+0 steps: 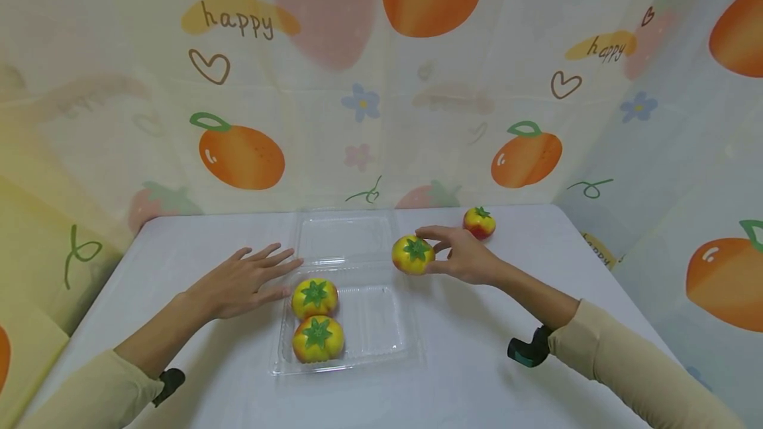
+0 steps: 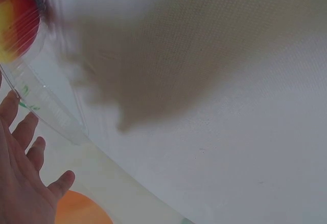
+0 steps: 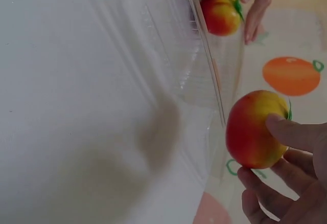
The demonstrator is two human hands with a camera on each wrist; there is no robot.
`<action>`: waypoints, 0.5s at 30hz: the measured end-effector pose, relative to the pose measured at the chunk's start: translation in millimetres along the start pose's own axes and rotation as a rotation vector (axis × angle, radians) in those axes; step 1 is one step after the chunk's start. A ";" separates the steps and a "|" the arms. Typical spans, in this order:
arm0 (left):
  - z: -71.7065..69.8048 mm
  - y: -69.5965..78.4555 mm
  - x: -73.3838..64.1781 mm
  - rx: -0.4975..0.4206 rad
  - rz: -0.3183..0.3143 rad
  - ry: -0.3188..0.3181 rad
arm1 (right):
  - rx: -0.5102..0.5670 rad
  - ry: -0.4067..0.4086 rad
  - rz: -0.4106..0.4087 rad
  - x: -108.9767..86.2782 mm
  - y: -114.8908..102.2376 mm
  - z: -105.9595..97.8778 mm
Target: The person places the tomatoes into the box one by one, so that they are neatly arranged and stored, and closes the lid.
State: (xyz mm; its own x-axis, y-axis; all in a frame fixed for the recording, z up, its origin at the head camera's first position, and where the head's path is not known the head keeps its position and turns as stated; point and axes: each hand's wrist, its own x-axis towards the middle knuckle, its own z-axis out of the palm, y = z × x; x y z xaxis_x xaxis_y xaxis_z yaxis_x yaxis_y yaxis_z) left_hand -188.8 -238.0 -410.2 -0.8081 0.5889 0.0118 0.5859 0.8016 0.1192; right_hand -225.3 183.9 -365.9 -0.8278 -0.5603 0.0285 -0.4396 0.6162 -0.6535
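Note:
My right hand (image 1: 467,255) pinches a yellow-and-red tomato (image 1: 413,255) with a green star-shaped top, between thumb and fingers. It is held over the right side of a clear plastic clamshell box (image 1: 381,323), whose lid (image 1: 346,237) lies folded back, away from me. Inside the box's left side are two similar tomatoes, a farther one (image 1: 314,297) and a nearer one (image 1: 318,339). My left hand (image 1: 247,283) has its fingers spread and straight, fingertips right at the box's left edge. The right wrist view shows the held tomato's red side (image 3: 250,132).
One more tomato (image 1: 479,222) sits on the table at the back right, partly behind my right hand. A white cloth covers the table (image 1: 477,376). Behind it hangs a fruit-printed curtain (image 1: 417,138).

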 end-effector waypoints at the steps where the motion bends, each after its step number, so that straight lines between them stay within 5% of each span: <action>1: -0.1 0.1 -0.1 0.001 0.001 0.000 | -0.006 -0.011 -0.012 0.0 -0.7 0.6; 15: -0.5 0.6 0.6 0.006 0.008 0.003 | -0.014 -0.190 -0.159 6.6 -10.8 9.8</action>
State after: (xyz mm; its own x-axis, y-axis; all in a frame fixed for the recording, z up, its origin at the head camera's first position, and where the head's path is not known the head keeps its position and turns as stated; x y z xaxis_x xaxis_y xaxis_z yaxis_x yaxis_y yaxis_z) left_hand -188.9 -237.3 -409.6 -0.8038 0.5947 0.0153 0.5923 0.7977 0.1129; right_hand -222.6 168.1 -366.1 -0.6680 -0.7441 -0.0129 -0.5651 0.5184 -0.6418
